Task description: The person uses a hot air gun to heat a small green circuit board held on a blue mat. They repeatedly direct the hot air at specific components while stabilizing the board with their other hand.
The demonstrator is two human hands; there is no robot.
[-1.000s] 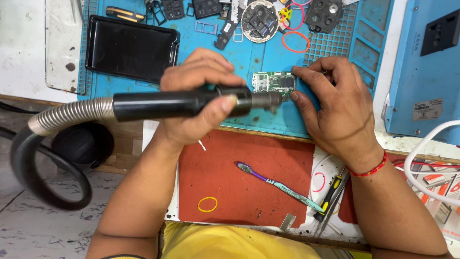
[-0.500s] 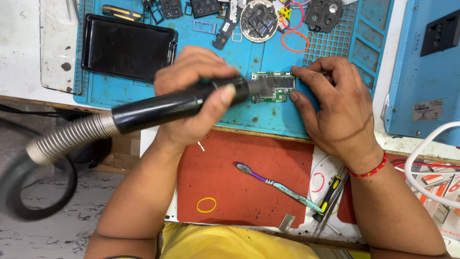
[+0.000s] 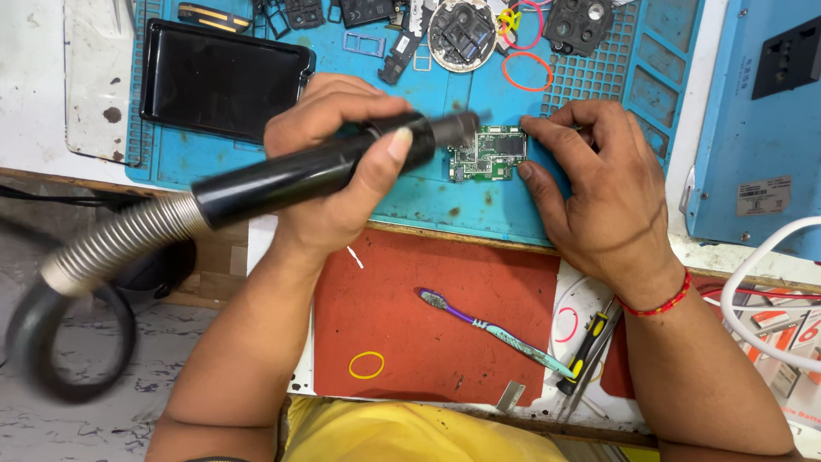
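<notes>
The left hand [image 3: 338,162] has a closed grip on a black hot-air wand [image 3: 308,171], its nozzle just beside a small green circuit board [image 3: 487,154]. The right hand [image 3: 599,188] pins the chip-studded board's far edge with its fingertips [image 3: 526,128], grip pressed, not closed.

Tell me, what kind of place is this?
Most likely a phone repair bench: a bare circuit board on a blue work mat, a hot-air tool in the left hand, and a black phone shell.
</notes>
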